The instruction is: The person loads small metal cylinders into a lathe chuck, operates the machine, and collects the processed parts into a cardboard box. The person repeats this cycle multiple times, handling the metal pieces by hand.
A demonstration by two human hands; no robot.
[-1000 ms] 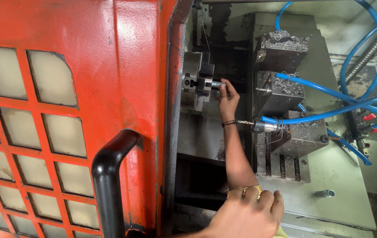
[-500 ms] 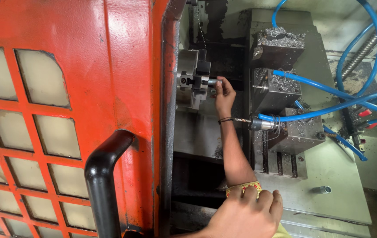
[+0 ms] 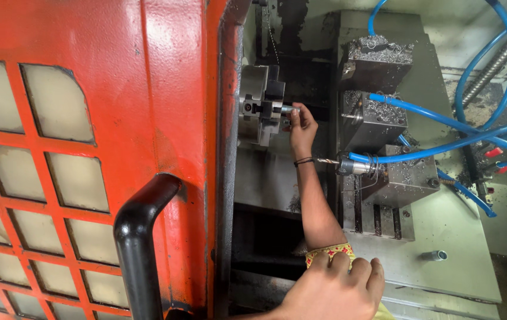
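Note:
My right hand (image 3: 301, 125) reaches into the lathe and pinches a small round metal workpiece (image 3: 287, 109) that sticks out of the steel chuck (image 3: 258, 111). A dark band circles that wrist, and a yellow patterned sleeve (image 3: 329, 251) shows at the elbow. My left hand (image 3: 336, 290) lies at the bottom of the view on the machine's front ledge. Its fingers are curled together and nothing shows in them.
The orange sliding door (image 3: 87, 148) with its black handle (image 3: 141, 237) fills the left side. Right of my arm stand tool blocks (image 3: 372, 121) strewn with metal chips, a drill bit (image 3: 327, 161) pointing at my forearm, blue hoses (image 3: 443, 127) and a small metal cylinder (image 3: 434, 255) on the grey bed.
My right hand has stayed at the chuck, shifting only slightly against the workpiece. The left hand has not moved. The view has drifted a little.

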